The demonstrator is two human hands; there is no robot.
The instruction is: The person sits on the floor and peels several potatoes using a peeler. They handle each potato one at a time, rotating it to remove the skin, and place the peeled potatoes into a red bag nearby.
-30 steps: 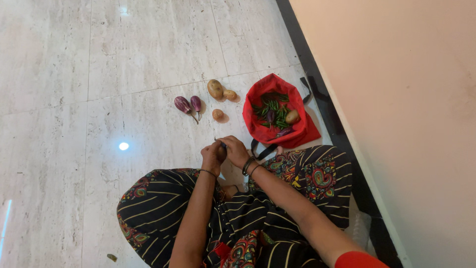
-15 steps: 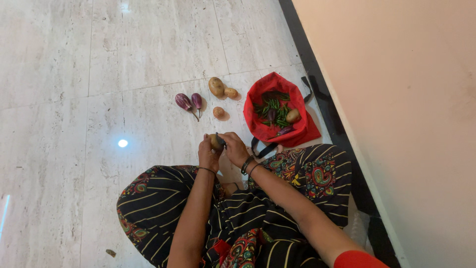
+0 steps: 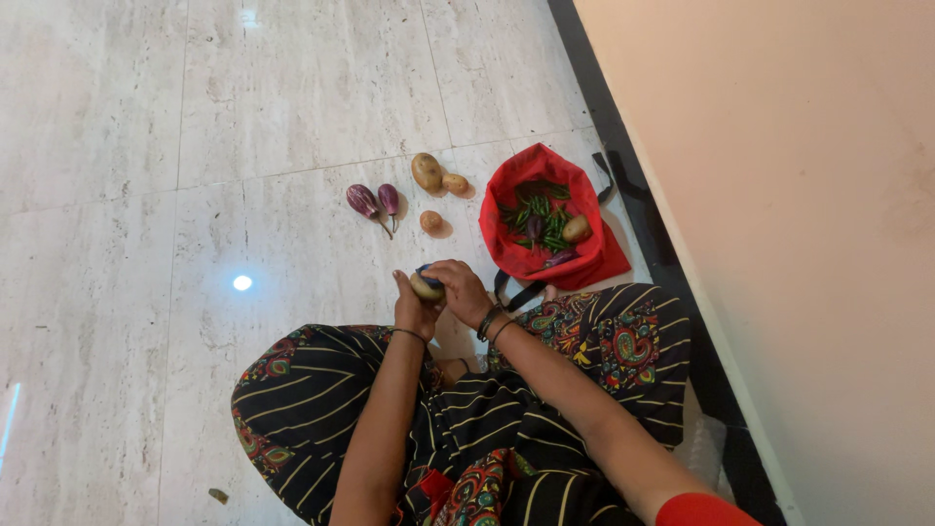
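The small tan, partly peeled potato (image 3: 426, 286) sits in your left hand (image 3: 413, 304), fingers curled around it, held above the pale marble floor (image 3: 195, 146) in front of your knees. Your right hand (image 3: 463, 290) presses against it from the other side, gripping a small dark-handled peeler (image 3: 427, 272). Farther out on the floor lie three brown potatoes (image 3: 426, 171) and two purple eggplants (image 3: 362, 201). Right of them, an open red cloth bag (image 3: 589, 255) holds green chillies (image 3: 537, 214).
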